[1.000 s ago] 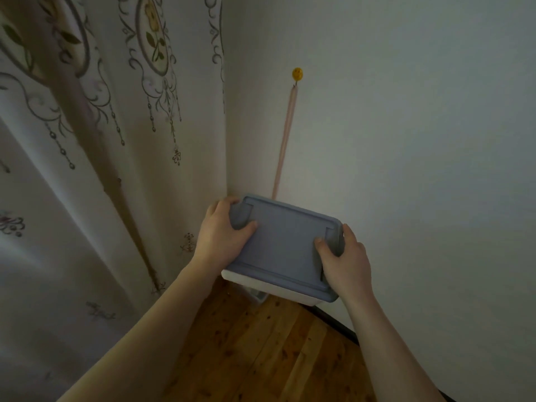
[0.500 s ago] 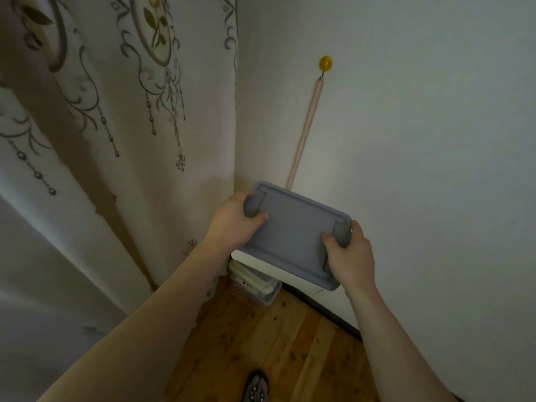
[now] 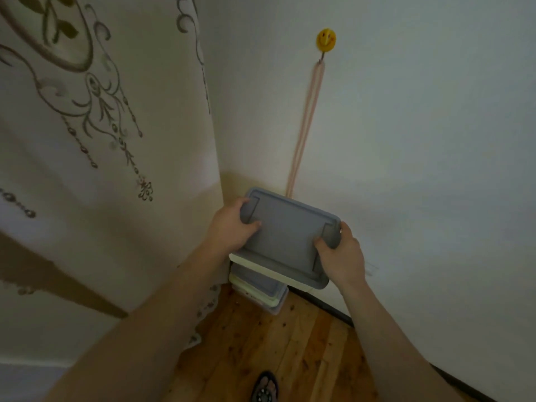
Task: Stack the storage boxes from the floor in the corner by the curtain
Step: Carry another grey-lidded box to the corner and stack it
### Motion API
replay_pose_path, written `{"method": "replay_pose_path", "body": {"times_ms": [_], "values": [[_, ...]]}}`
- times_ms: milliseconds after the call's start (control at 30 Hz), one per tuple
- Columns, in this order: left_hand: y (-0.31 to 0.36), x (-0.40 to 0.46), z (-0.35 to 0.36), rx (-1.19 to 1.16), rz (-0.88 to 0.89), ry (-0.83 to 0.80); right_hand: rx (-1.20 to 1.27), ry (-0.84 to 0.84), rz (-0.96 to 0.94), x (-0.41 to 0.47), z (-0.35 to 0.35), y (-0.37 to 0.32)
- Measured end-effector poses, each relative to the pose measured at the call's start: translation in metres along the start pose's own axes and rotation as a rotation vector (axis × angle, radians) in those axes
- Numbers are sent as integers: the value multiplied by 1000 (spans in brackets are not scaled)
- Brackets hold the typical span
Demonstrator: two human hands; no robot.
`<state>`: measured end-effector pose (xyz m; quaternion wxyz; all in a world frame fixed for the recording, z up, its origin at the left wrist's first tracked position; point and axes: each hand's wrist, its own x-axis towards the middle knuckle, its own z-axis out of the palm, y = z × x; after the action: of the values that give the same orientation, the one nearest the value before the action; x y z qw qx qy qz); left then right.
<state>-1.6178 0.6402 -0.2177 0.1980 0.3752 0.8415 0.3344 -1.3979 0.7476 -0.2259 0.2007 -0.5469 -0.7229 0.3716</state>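
I hold a storage box with a grey-blue lid point(image 3: 285, 236) and a pale body in the corner by the curtain. My left hand point(image 3: 232, 227) grips its left end and my right hand point(image 3: 340, 253) grips its right end, thumbs on the lid. Directly below it stands a stack of similar boxes point(image 3: 261, 291) on the wooden floor, mostly hidden by the held box. Whether the held box touches the stack I cannot tell.
A cream curtain point(image 3: 101, 169) with embroidered ornaments hangs at the left, close to the stack. The white wall point(image 3: 420, 169) carries a yellow smiley hook point(image 3: 326, 39) with a pink cord point(image 3: 304, 129). A dark cable runs along the wall's base. A sandalled foot point(image 3: 264, 387) shows at the bottom.
The view has shifted, so the box sits farther right and slightly higher in frame. The stack below it and a foot have come into view. Both hands keep their grip.
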Motion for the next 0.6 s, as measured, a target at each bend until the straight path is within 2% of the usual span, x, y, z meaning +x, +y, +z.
{"method": "replay_pose_path", "body": {"times_ms": [267,467,600], "values": [[-35,46,16,-39,-35,-92,-41,-39,62,33,38,14],[-67,81,31,-37,9,-162,-78,-28,130,52,75,29],[-105,112,56,-33,32,-143,-91,-7,122,76,115,50]]}}
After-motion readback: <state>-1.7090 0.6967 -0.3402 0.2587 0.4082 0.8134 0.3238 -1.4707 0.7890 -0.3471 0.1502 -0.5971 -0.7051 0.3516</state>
